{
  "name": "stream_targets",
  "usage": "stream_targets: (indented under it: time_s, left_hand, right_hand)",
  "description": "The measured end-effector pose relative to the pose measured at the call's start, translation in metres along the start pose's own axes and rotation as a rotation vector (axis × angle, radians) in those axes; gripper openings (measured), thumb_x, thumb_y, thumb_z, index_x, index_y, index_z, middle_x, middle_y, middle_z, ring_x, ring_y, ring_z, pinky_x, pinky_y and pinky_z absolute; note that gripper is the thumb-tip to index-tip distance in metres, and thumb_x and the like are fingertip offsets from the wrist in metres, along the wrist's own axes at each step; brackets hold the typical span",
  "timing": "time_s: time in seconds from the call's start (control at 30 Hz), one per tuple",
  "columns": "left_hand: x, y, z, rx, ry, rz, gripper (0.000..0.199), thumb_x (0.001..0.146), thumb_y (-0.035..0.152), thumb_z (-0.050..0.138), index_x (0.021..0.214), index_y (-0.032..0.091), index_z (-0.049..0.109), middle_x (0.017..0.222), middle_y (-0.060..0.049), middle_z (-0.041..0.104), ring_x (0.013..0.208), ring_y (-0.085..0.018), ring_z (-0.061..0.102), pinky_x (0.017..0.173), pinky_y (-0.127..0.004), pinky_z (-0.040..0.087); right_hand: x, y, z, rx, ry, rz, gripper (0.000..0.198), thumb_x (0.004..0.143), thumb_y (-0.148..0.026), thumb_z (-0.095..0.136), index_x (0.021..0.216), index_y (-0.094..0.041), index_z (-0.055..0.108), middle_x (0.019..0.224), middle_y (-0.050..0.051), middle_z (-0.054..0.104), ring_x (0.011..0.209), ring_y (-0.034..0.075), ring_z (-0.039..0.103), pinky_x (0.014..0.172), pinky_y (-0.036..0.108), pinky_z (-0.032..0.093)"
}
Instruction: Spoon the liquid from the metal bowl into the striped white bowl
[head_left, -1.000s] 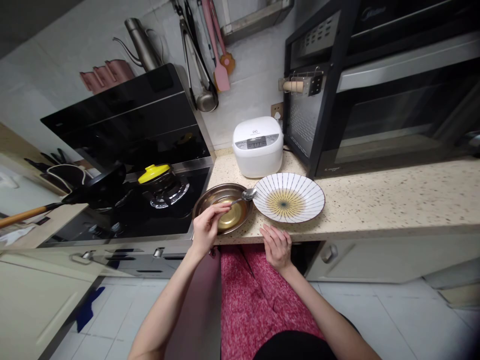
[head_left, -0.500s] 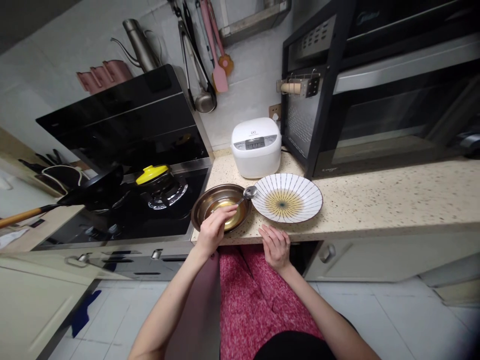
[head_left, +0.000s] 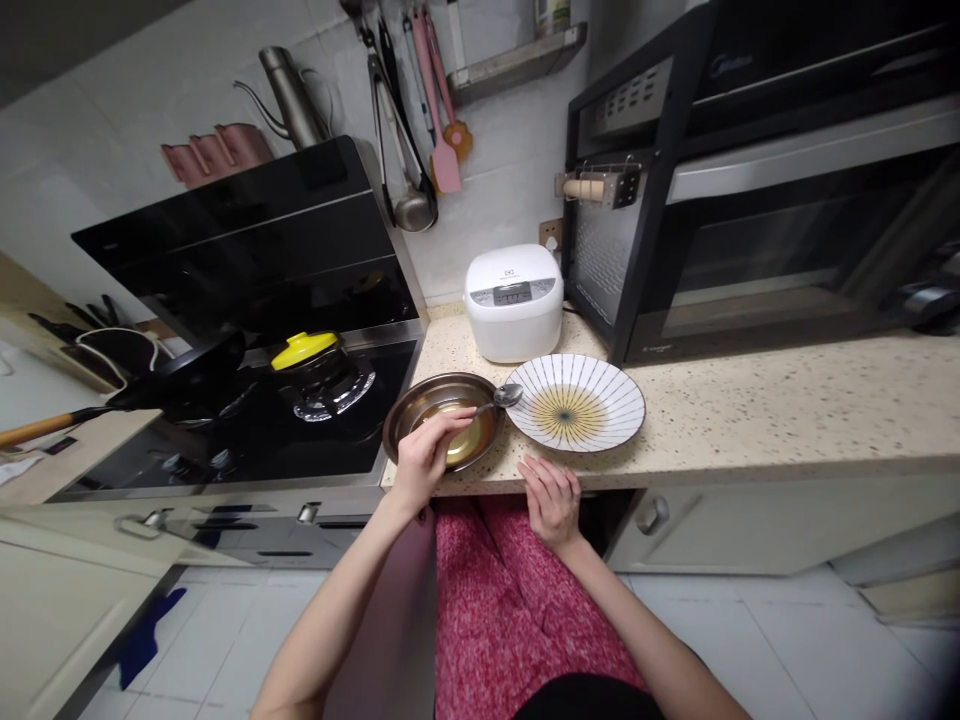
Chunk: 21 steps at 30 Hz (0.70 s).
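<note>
My left hand (head_left: pixel 426 453) is closed round the handle of a metal spoon (head_left: pixel 508 395), above the near side of a steel bowl (head_left: pixel 397 418). The spoon's head reaches over the gap between the bowl and a white plate (head_left: pixel 616 400) with dark radiating lines. Yellowish liquid lies in the bowl, and a yellowish area covers the plate's middle. My right hand (head_left: pixel 553 498) rests at the counter's front edge just below the plate, fingers stretched out and holding nothing.
Behind the plate stands a white rice cooker (head_left: pixel 513 305). On the left, the hob (head_left: pixel 330 455) carries a yellow-lidded pot (head_left: pixel 306 350) and a wok (head_left: pixel 191 375) with a wooden handle. A black rack with an oven (head_left: pixel 795 235) rises at right.
The spoon's head has shifted slightly right, over the plate's left rim. My right hand stays at the counter edge. The whole view has tilted a little.
</note>
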<state>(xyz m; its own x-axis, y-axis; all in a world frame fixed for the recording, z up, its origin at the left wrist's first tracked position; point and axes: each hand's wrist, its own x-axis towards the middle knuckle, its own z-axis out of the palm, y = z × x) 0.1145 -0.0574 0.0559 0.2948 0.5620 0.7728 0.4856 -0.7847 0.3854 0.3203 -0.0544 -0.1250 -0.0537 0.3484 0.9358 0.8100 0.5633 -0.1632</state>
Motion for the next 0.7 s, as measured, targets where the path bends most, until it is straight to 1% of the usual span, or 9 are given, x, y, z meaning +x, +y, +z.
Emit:
stream_targets:
  time_s: [0.23,0.43,0.53,0.63,0.7]
  left_hand:
    - [0.011,-0.007,-0.005,-0.135,0.051,-0.222,0.018,0.101,0.02,0.057,0.099,0.018,0.075,0.114,-0.01,0.08,0.107,-0.022,0.077,0.097,-0.036,0.062]
    - [0.024,-0.008,-0.01,-0.186,0.091,-0.312,0.017,0.098,0.025,0.062,0.095,0.018,0.076,0.111,-0.009,0.081,0.107,-0.023,0.077,0.098,-0.036,0.062]
    - [0.025,-0.004,-0.021,-0.155,0.083,-0.349,0.019,0.098,0.028,0.062,0.095,0.017,0.077,0.111,-0.01,0.081,0.108,-0.024,0.076,0.099,-0.036,0.061]
    - [0.024,0.003,-0.038,-0.101,0.066,-0.391,0.02,0.098,0.03,0.062,0.099,0.018,0.078,0.111,-0.009,0.081,0.107,-0.024,0.076,0.099,-0.035,0.06]
    - [0.022,0.007,-0.048,-0.065,0.033,-0.421,0.021,0.099,0.031,0.062,0.1,0.018,0.078,0.112,-0.008,0.081,0.107,-0.023,0.076,0.098,-0.033,0.06]
  right_hand:
    - [0.0,0.0,0.001,0.008,0.017,0.0,0.044,0.097,-0.015,0.051,0.139,-0.023,0.062,0.118,0.005,0.079,0.116,0.018,0.066,0.114,0.034,0.031]
    - [0.003,0.0,-0.001,0.027,0.039,-0.006,0.042,0.097,-0.014,0.051,0.137,-0.022,0.063,0.114,0.006,0.08,0.113,0.018,0.066,0.113,0.034,0.032]
    - [0.002,0.0,-0.001,0.02,0.04,-0.003,0.042,0.097,-0.014,0.05,0.135,-0.023,0.064,0.113,0.005,0.08,0.112,0.018,0.067,0.114,0.035,0.031]
    - [0.002,0.0,0.0,0.011,0.04,0.002,0.042,0.097,-0.014,0.05,0.135,-0.024,0.064,0.112,0.005,0.08,0.11,0.018,0.068,0.114,0.035,0.03]
    - [0.002,0.0,0.0,0.006,0.046,0.005,0.043,0.097,-0.015,0.05,0.137,-0.024,0.063,0.111,0.005,0.08,0.109,0.018,0.068,0.114,0.034,0.03]
